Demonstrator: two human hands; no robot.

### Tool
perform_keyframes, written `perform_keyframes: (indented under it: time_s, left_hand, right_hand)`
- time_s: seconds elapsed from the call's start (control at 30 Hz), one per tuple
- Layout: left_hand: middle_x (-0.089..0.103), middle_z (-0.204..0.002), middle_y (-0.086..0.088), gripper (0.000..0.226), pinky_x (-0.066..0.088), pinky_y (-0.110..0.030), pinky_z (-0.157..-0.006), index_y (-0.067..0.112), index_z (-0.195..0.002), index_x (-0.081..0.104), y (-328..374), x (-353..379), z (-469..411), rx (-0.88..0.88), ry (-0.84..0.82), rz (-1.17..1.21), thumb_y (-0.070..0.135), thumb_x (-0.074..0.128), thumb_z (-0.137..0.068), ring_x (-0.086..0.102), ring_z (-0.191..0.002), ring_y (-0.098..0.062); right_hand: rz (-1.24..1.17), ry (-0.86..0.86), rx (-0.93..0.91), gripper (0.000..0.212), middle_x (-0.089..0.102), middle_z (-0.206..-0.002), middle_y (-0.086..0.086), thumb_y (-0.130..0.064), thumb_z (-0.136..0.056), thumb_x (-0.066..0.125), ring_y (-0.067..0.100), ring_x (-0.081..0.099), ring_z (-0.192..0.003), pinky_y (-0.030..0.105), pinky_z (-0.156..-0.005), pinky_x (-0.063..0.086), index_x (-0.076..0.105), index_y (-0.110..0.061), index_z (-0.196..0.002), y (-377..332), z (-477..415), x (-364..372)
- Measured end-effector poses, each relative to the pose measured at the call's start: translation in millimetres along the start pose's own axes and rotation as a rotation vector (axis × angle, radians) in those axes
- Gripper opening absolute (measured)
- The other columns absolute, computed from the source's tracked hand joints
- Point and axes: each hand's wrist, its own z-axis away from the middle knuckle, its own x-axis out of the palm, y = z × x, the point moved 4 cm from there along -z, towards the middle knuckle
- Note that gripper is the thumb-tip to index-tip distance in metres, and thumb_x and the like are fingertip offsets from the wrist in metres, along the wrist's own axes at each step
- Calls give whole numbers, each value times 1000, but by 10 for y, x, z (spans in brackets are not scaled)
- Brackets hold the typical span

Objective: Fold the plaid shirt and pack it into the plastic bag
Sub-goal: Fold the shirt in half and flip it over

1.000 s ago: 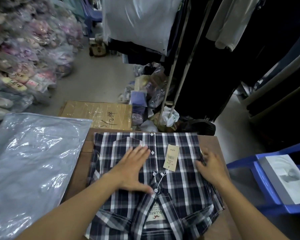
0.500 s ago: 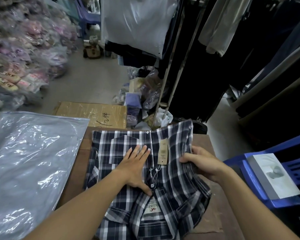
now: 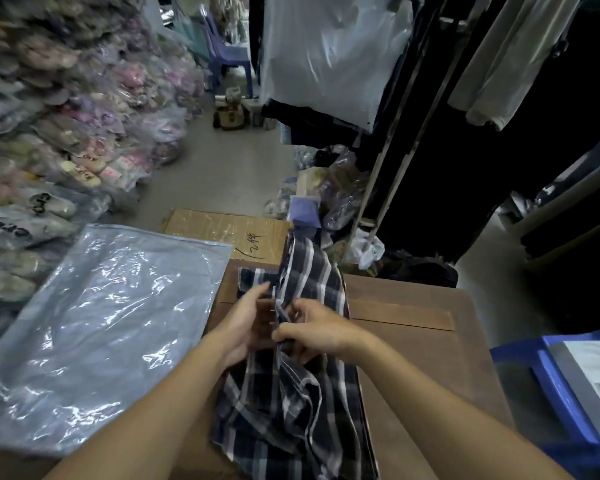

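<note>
The navy and white plaid shirt (image 3: 302,396) lies on the brown wooden table (image 3: 413,358), its right half lifted and turned over to the left, standing up in a ridge. My right hand (image 3: 317,332) pinches the raised fabric at the middle. My left hand (image 3: 246,323) lies against the left half of the shirt, fingers under the turned-over flap. A stack of clear plastic bags (image 3: 94,327) lies flat to the left of the table, apart from the shirt.
A taped cardboard box (image 3: 226,233) sits just beyond the table. Bagged footwear (image 3: 66,133) is heaped at the left. Dark garments hang on a rack (image 3: 413,133) at the right. A blue plastic chair (image 3: 551,386) with a white box stands at the right edge.
My right hand has carried the shirt's right side up and over to the left, meeting my left hand. The shirt front and its tag are now covered. The camera tilted up.
</note>
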Motion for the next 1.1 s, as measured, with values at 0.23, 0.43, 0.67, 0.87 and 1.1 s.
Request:
perform_keyframes:
  time_s: [0.23,0.43,0.67,0.87,1.1]
  left_hand:
    - [73,-107,-8,57,51,-36,-84,19,-105,75,50,-223,112,50,28,-288,61,78,-67,67,-103,-23]
    - [74,-108,-10,34,57,-50,-89,10,-118,65,-46,-489,-20,-26,149,-216,32,66,-92,70,-99,-29]
    - [52,-136,-9,69,50,-42,-91,10,-139,35,25,-414,-85,257,619,-822,44,64,-87,54,-120,-31]
    - [4,-166,-8,63,-5,-43,-122,22,-156,8,73,-6,-341,757,384,-1625,45,15,-98,-4,-152,-27]
    - [-23,-160,-7,72,-16,-43,-120,27,-153,-12,-150,-209,-619,667,273,-1674,59,-1,-90,-28,-146,-24]
  right_hand:
    - [26,9,-50,21,72,-91,3,-28,-94,65,13,69,-74,24,-60,53,63,-14,-110,27,-198,147]
    - [715,626,-184,35,52,-130,-2,-34,-94,58,18,40,-125,32,-100,42,59,-21,-126,279,-234,-356]
    - [805,428,-74,59,16,-163,3,-46,-101,39,19,6,-151,41,-122,19,30,-19,-153,756,-374,-235]
    - [933,579,-221,62,-3,-167,7,-43,-103,32,22,-13,-152,38,-122,-6,13,-18,-158,552,-635,-259]
    - [1022,459,-130,85,-16,-165,9,-64,-87,-9,21,-23,-149,46,-124,-4,-7,-16,-157,792,-934,-276]
